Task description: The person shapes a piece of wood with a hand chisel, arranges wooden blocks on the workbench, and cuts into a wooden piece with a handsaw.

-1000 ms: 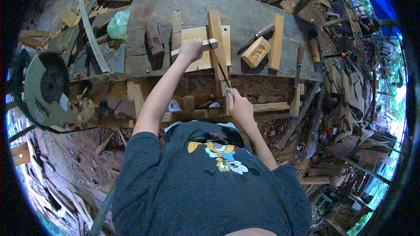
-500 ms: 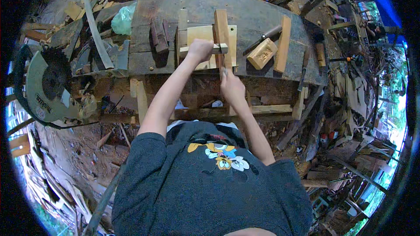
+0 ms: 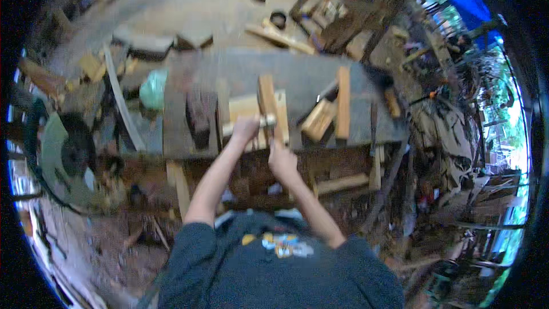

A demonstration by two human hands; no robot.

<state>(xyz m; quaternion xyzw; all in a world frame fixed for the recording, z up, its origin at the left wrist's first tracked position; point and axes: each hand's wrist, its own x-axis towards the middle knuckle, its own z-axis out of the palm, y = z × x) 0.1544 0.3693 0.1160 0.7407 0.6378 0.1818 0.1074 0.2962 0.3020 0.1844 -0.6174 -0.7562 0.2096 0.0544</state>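
Note:
Blurred by motion, my left hand (image 3: 246,129) is closed round a pale wooden bar (image 3: 267,121), which lies crosswise over a brown wood block (image 3: 266,94). The bar sticks out on both sides of the fist. Under the block is a flat light board (image 3: 240,106) on the workbench (image 3: 200,68). Just nearer to me, my right hand (image 3: 283,161) is closed, thumb side up, at the near end of the block. What its fingers grip is smeared and cannot be made out.
Left on the bench sits a dark wooden block (image 3: 200,120). To the right lie a carved wood block (image 3: 319,121), a dark-handled tool (image 3: 326,92) and a long wood piece (image 3: 343,103). A green plastic bag (image 3: 153,89) and a circular saw (image 3: 63,160) are farther left.
The whole view has tilted, so the bench and both hands appear lower and slightly left. Both hands remain closed in about the same places at the block.

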